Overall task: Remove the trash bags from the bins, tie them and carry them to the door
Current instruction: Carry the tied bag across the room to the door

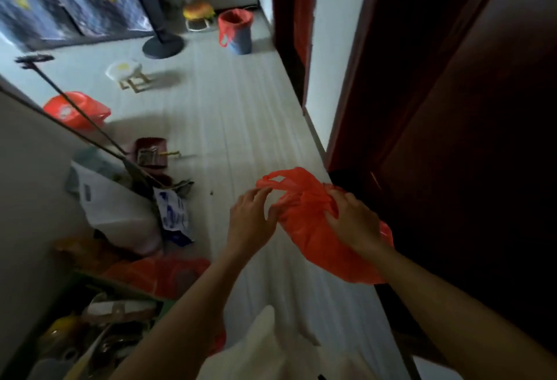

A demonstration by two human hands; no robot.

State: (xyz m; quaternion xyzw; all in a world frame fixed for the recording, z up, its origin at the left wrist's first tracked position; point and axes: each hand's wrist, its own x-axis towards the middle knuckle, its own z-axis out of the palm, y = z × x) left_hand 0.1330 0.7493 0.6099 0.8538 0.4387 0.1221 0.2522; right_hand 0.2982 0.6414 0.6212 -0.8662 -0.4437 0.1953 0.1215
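Note:
A red plastic trash bag (310, 229) hangs in front of me, above the pale floor beside a dark door. My right hand (351, 220) grips its gathered neck from the right. My left hand (251, 218) pinches the bag's left side, just below a loose handle loop. Far down the room stands a blue bin (239, 37) lined with another red bag (233, 19), one handle hanging over its rim. A third red bag (77, 110) lies on the floor at the left.
A dark wooden door (452, 108) fills the right side. Along the left wall lie a broom (69, 102), a dustpan (152, 152), white bags and a box of clutter (99, 325). A small stool (126, 74) and a stand base (162, 45) sit farther off.

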